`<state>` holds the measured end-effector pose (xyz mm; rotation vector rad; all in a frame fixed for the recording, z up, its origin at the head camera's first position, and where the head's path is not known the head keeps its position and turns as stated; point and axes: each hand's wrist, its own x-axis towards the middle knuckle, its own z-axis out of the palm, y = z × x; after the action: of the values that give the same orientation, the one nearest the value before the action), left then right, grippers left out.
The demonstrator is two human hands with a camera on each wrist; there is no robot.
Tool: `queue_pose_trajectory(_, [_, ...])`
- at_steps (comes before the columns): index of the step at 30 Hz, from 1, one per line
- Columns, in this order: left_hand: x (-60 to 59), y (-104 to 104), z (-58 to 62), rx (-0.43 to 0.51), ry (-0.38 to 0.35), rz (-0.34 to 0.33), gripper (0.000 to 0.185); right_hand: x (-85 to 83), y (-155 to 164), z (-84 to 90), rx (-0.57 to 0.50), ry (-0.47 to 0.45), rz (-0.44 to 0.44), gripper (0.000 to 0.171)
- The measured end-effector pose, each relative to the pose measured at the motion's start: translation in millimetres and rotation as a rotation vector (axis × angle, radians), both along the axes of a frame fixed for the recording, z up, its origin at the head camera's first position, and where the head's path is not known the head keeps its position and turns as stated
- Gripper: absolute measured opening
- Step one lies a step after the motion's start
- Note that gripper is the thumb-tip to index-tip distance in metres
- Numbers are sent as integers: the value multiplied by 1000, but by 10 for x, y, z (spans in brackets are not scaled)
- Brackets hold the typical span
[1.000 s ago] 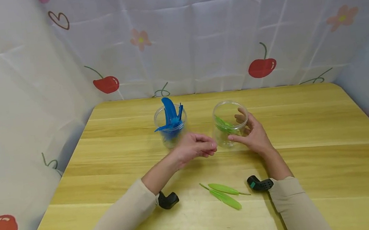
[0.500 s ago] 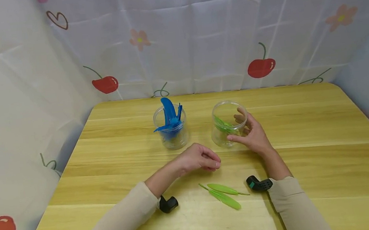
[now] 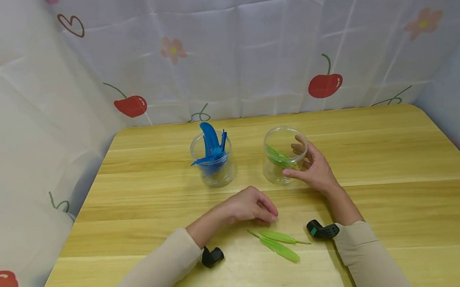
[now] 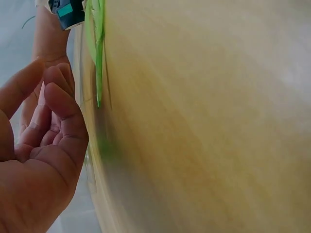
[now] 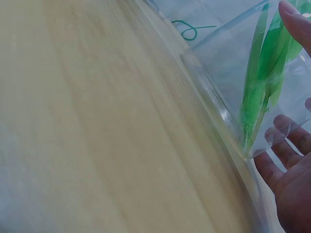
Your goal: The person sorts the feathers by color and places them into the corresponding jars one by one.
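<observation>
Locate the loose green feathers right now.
In the head view, the two green feathers lie flat on the wooden table, near its front edge, between the forearms, just below the left hand.

bare table right; blue-feather jar blocks the far left.

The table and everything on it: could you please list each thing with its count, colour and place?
Table: one, yellow wood, curtained on three sides.
Jars: two, clear; left jar, right jar, mid-table.
Blue feathers: several, in left jar.
Green feathers in jar: a few, in right jar.
Loose green feathers: two, near edge, between the forearms.
Wrist cameras: two, black, under the sleeves.
Left hand: curled, empty, beside loose feathers.
Right hand: grip round right jar.
</observation>
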<state>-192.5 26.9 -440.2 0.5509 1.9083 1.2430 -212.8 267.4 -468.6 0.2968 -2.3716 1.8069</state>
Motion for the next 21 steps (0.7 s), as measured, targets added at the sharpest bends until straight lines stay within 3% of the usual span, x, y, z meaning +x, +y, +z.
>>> queue_pose_trajectory(5, [19,33,-8,-25,27,-73,5,8,1,12,1,7,1,95])
queue_pose_trajectory(12, [36,69,-40,-38,48,-109,8,150,-96,289,23,8,9,90])
queue_pose_trajectory(17, [46,89,-58,-60,122,-142,10,167,-108,314,27,0,12,90])
queue_pose_trajectory(21, [62,109,-59,-65,140,-176,11,158,-95,297,19,-4,17,90])
